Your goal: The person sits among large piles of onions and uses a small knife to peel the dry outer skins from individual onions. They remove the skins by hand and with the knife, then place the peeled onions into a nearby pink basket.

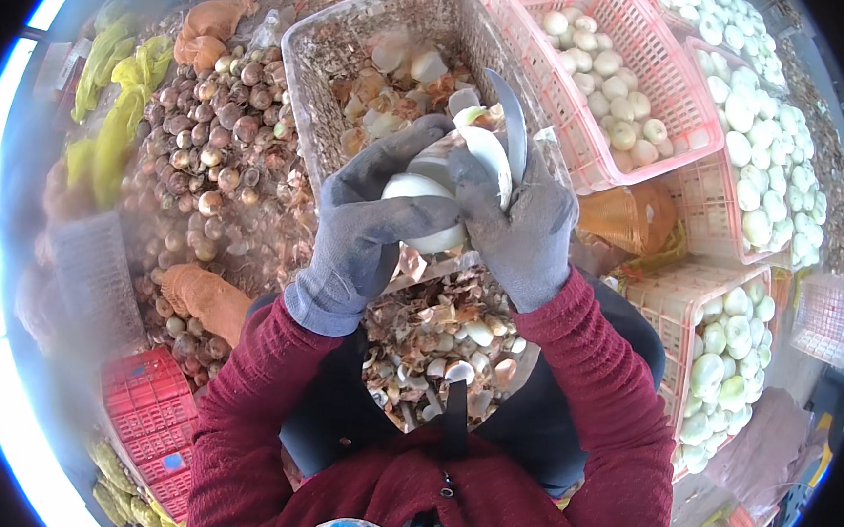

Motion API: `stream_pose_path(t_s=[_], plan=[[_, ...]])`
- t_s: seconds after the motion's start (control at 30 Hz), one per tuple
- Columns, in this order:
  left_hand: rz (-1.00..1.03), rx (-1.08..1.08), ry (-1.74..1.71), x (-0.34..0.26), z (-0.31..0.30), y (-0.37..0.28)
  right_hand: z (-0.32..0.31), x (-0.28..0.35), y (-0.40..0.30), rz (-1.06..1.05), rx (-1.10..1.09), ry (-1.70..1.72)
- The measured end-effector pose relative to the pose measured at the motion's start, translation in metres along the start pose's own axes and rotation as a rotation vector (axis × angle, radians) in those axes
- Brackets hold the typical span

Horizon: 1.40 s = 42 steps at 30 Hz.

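A pale, partly peeled onion (427, 190) is between my two gloved hands, above the near end of a dirty plastic tub (305, 72). My left hand (373, 223), in a grey glove, grips the onion from the left, its thumb across the front. My right hand (516, 226), gloved alike, holds a knife with a curved blade (513, 116) pointing up and away; its handle is hidden in the hand. The right thumb presses a loosened white layer (490, 154) beside the blade. Onion skins (381, 106) lie in the tub.
Unpeeled onions (219, 124) are heaped at the left. A pink crate (664, 156) holding peeled onions stands at the upper right, with more filled crates (664, 317) at the right. Red crates (148, 406) stand lower left. Skins and scraps (446, 331) cover the floor between the knees.
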<state>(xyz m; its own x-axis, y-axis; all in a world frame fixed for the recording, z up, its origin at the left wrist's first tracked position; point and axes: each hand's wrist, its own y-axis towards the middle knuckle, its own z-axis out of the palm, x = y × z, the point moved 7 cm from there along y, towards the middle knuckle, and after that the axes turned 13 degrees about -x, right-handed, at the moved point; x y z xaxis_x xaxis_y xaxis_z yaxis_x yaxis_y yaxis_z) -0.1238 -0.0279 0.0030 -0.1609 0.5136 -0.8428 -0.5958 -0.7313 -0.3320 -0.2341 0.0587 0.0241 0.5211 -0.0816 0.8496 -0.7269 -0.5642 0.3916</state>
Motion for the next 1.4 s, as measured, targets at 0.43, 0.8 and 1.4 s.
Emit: stream_pose_path(t_s=[0.43,0.8,1.4], plan=[[-0.108,0.177,-0.258,0.031,0.032,0.02,-0.098,-0.019,0.052,-0.063,-0.447,-0.115],[-0.334,0.35,-0.455,0.076,0.127,0.108,-0.098,-0.024,0.043,0.108,-0.489,0.343],[0.003,-0.907,-0.023,0.07,-0.422,0.079,0.095,-0.027,-0.016,0.75,0.324,0.037]])
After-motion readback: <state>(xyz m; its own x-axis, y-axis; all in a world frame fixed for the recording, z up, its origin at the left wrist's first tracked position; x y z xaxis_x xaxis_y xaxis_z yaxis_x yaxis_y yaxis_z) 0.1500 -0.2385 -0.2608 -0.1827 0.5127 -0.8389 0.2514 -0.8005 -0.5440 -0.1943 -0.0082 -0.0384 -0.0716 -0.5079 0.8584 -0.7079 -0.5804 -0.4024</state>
